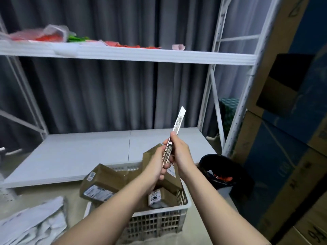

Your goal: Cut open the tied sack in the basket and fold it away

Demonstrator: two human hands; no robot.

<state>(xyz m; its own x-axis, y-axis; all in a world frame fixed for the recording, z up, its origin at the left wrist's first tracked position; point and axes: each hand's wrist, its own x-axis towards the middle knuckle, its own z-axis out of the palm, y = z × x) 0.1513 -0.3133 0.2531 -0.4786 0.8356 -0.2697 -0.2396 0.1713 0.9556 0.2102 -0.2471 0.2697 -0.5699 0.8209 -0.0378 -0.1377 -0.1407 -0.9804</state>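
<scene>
From my head camera, the clearest writing I am seeing is on a white label (155, 198) stuck to a brown parcel (163, 198) in the basket; it is reading upside down as "3009" in bold black digits. The other white labels, on the parcel leaning over the basket's left side (101, 184) and on the one behind my wrists, are carrying print and barcodes too blurred for me to read. The tall cartons (290, 156) at my right are showing large dark lettering that I cannot make out.

I am holding a utility knife (174, 137) up in front of me with both hands, above the white plastic basket (159, 221). My left hand (157, 165) is wrapping its curled fingers around the lower end of the handle. My right hand (178, 151) is gripping the handle higher up, its thumb lying along the body near where the blade (179, 117) is coming out. The blade is extending long, pointing up and slightly to the right. Both forearms are reaching forward from the bottom edge and converging over the basket.

The basket is sitting on the floor in front of a low white shelf (88, 156), filled with brown parcels. I cannot tell which item is the tied sack. Pale, crumpled plastic bags (33, 221) are lying on the floor at my left.
</scene>
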